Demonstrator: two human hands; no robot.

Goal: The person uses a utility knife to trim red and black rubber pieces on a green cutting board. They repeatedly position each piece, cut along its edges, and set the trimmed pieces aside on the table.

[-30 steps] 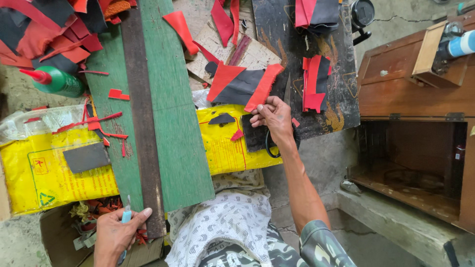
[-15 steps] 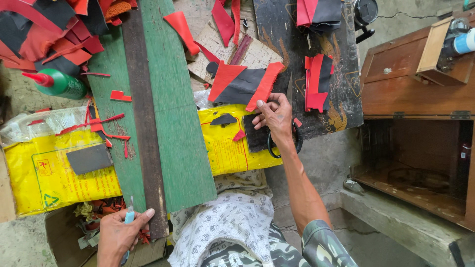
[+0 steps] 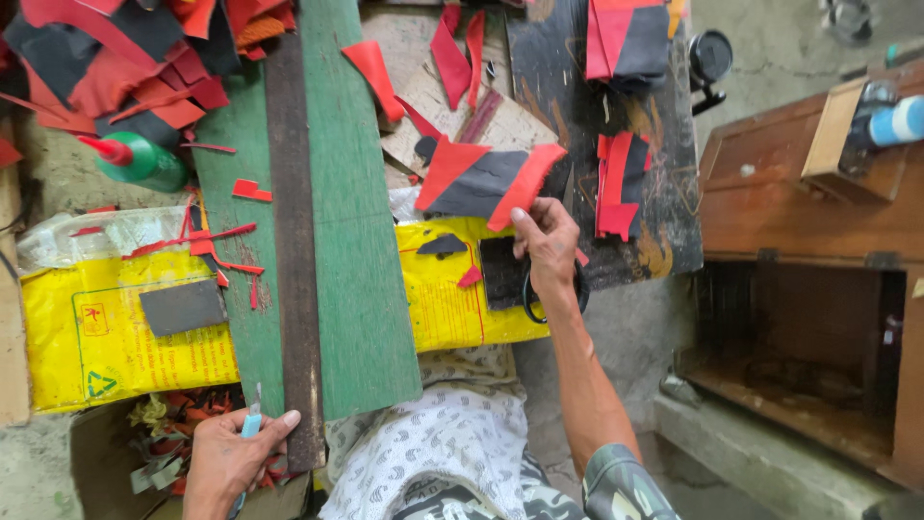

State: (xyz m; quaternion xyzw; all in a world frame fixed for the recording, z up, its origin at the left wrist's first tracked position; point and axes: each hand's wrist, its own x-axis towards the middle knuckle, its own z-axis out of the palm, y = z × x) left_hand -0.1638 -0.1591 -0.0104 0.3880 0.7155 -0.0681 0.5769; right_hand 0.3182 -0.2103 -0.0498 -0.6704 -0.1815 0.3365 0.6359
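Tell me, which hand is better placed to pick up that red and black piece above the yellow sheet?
Probably the right hand: its fingers already reach the red and black piece. The left hand is far off, holding a small knife.

board (image 3: 361,289) on sack (image 3: 67,337), bottle (image 3: 144,162) left, cabinet (image 3: 818,279) right

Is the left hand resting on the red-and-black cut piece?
No, the left hand holds a small light-blue knife at the near end of the long dark ruler.

Looking steeply down from head height, close over the left hand (image 3: 231,460) and right hand (image 3: 547,246), lap at bottom.
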